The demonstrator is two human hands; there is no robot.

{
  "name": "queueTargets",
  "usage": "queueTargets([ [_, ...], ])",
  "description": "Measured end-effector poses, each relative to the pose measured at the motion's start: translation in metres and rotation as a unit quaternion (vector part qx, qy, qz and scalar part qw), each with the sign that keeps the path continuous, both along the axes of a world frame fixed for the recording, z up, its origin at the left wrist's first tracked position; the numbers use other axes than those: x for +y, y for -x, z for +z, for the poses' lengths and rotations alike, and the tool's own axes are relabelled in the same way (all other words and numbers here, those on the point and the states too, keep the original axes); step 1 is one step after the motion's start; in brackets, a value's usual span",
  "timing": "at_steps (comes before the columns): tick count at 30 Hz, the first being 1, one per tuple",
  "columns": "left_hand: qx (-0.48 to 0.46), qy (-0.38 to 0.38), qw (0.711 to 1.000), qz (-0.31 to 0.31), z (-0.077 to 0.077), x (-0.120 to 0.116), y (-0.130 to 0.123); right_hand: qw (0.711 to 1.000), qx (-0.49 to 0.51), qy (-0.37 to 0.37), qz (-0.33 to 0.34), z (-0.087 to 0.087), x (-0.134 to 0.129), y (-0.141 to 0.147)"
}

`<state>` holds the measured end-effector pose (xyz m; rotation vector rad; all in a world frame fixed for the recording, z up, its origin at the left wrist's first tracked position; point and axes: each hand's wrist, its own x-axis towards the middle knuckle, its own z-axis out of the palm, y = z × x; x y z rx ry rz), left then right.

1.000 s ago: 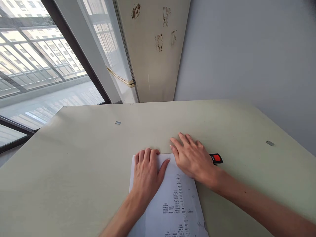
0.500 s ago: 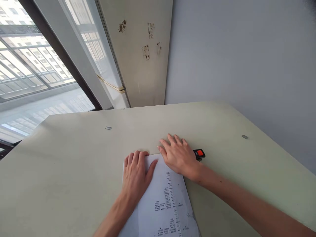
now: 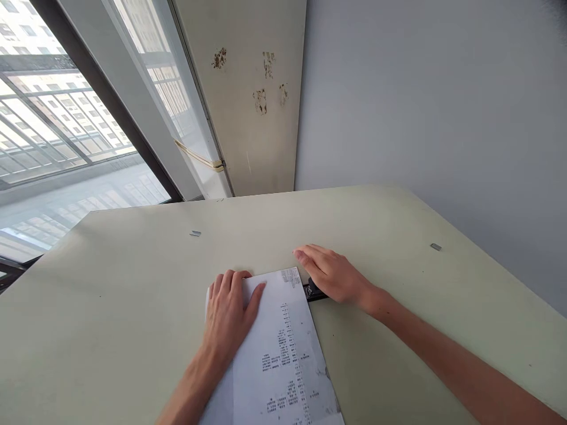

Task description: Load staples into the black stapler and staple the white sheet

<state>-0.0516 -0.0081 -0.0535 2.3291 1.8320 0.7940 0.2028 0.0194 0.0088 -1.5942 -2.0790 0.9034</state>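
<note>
Printed sheets of paper (image 3: 277, 342) lie on the table in front of me, their text upside down to my view. My left hand (image 3: 228, 310) holds them at the far left corner, fingers bent at the edge and thumb across the top sheet. Against the right edge of the paper, near its far corner, sits a black stapler (image 3: 314, 291). My right hand (image 3: 330, 274) is closed over the stapler and hides most of it, fingers together. Whether the paper lies between the stapler's jaws cannot be made out.
Small grey staple strips (image 3: 195, 234) lie on the left part of the table (image 3: 110, 330), and another grey piece (image 3: 436, 247) lies near its right edge. A grey wall (image 3: 420, 100) rises at the right. A window with railings (image 3: 57, 124) is at the left.
My right hand has gone from lying spread over the paper's corner to closing over the stapler, which is now against the paper. My left hand and the paper have shifted slightly left.
</note>
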Motion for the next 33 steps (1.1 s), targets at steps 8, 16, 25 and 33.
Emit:
queueTargets([
  [8, -0.044, -0.016, 0.999, 0.002, 0.011, 0.003, 0.009, 0.999, 0.046, -0.013, 0.017, 0.001, -0.006, -0.003],
  [16, -0.091, -0.096, 0.991, 0.001, 0.022, 0.000, 0.011, 0.996, 0.082, -0.016, 0.017, 0.003, -0.017, -0.008],
  [25, -0.105, -0.146, 0.984, 0.002, 0.025, -0.003, 0.011, 0.995, 0.076, -0.052, 0.043, 0.009, -0.023, 0.000],
  [33, -0.109, -0.169, 0.980, -0.002, 0.026, -0.005, 0.010, 0.992, 0.062, -0.080, 0.078, 0.006, -0.022, 0.003],
])
